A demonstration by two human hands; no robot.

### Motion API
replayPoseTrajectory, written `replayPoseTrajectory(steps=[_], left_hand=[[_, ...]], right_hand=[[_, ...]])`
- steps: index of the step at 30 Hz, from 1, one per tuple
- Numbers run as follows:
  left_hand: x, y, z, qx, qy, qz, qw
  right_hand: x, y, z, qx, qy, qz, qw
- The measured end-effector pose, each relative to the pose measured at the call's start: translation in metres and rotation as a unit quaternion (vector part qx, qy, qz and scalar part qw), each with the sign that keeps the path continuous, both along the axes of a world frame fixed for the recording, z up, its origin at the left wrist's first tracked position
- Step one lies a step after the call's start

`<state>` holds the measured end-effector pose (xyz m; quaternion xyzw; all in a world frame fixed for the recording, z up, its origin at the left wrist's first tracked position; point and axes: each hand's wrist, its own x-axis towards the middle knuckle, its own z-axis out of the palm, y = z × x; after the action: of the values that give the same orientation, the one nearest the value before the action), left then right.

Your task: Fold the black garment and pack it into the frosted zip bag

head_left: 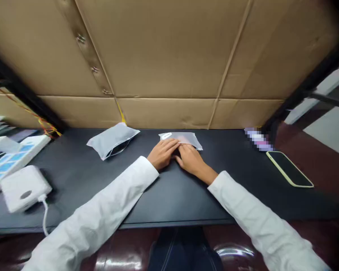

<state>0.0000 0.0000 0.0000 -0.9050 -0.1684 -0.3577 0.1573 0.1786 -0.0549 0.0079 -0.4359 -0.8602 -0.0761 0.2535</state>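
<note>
A small frosted plastic bag (197,140) with a white oval label (166,136) lies on the black table in front of me. My left hand (163,152) is closed at the bag's near edge, its fingers bent over it. Right beside it, my right hand (190,157) grips the same edge, and the fingertips of both hands meet near the middle. The hands cover the near part of the bag, so the exact fingertip hold is partly hidden. To the left rests a second, larger frosted bag (110,139) with a dark opening and a pale loop showing at its near side.
A white power strip (19,156) and a white square device (26,188) with a cable (45,218) sit at the left. On the right lie a phone in a pale green case (289,169) and a blurred purple item (259,140). Cardboard (169,64) walls off the back.
</note>
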Motion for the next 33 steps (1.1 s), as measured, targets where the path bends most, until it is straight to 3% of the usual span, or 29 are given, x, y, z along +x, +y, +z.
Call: replayPoseTrajectory(steps=[3,4,7,9,13,20,24,28,33], left_hand=[[-0.013,0.009,0.004,-0.017,0.014,0.025,0.999],[-0.017,0.012,0.006,-0.019,0.021,0.033,0.999],[-0.024,0.019,0.008,-0.007,0.051,0.050,0.997],[-0.026,0.022,0.008,0.004,0.061,0.049,0.997],[-0.029,0.024,0.008,0.012,0.071,0.032,0.997],[-0.022,0.013,0.010,0.009,0.120,0.021,0.993],[-0.015,0.006,0.008,0.024,0.128,0.003,0.991],[-0.013,-0.004,0.011,-0.015,0.039,0.015,0.999],[0.000,-0.025,0.022,-0.063,0.032,-0.060,0.996]], right_hand=[[0.013,-0.010,0.012,0.062,0.019,0.030,0.997],[0.019,-0.011,0.013,0.063,0.029,0.011,0.998],[0.038,-0.004,0.008,0.008,0.065,-0.145,0.987],[0.052,0.004,0.001,-0.066,0.113,-0.162,0.978],[0.071,0.012,-0.010,-0.112,0.212,-0.017,0.971],[0.061,0.005,-0.013,-0.024,0.168,0.119,0.978],[0.045,-0.004,-0.010,0.006,0.160,0.148,0.976],[0.038,-0.010,-0.002,0.040,0.201,0.156,0.966],[0.037,-0.012,0.001,0.081,0.237,0.138,0.958]])
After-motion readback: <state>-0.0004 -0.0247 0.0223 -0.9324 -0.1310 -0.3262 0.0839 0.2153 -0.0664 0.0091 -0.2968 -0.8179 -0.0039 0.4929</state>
